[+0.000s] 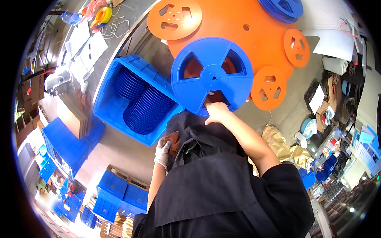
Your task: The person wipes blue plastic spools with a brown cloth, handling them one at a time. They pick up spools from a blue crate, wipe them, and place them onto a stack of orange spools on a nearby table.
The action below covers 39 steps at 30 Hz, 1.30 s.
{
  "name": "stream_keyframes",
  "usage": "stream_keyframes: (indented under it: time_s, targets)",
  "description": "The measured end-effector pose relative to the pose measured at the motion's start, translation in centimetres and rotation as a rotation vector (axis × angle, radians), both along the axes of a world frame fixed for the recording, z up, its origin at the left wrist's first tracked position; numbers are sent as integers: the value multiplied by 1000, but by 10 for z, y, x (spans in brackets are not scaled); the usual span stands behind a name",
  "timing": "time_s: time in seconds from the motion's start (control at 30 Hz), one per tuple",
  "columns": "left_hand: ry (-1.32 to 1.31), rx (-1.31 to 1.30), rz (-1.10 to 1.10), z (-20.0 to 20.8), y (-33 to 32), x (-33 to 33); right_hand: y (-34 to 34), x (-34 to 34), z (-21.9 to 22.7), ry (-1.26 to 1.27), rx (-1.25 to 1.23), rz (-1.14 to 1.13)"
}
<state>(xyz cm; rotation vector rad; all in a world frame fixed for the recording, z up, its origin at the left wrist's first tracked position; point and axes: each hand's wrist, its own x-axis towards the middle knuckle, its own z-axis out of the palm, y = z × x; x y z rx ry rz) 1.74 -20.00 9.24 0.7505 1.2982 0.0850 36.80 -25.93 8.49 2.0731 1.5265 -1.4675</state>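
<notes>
From my remote seat I have the blue reel [212, 85] directly ahead of the right hand [216, 113], its broad face toward the camera and overlapping the orange table [230, 23]. The bare right fingers are closed around the near rim, hooked into the lowest cutout with the thumb outside; the tips are lost in that opening. The gloved left hand [162, 151] is well apart, low by the black apron [202, 186], its fingers bent against a brown piece [173, 143]; I cannot tell whether they grip it or only touch it.

Left of the right fingers, and above the left ones, sits the blue bin [119, 127] with two rows of dark blue discs [147, 111]. Beyond the right fingertips lies a large orange reel [174, 20]; to their right, two smaller orange reels [269, 89] [296, 48].

I judge that a one-handed hold at the rim could let the blue reel swing or slip. Turned wide, its edge might knock the bin or the nearer small reel, and fingers through the cutout could snag.
</notes>
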Motion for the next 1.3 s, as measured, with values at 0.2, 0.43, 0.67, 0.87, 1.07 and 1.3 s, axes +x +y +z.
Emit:
stream_keyframes:
  time_s: [0.2,0.43,0.67,0.87,1.07,1.3]
  targets:
    - [-8,-69,70,5,-10,13,-18,-10,-11,-155,273,-15]
    - [45,-79,78,0,-16,27,-6,-2,-28,-79,14,10]
    - [76,-37,55,1,-15,44,25,15,-26,105,-342,104]
    - [40,-10,0,17,-8,77,22,16,-48,192,-352,113]
    - [-20,-61,8,21,-4,83,24,18,-56,258,-420,78]
    - [-71,7,-14,2,25,33,24,11,-48,94,-404,10]
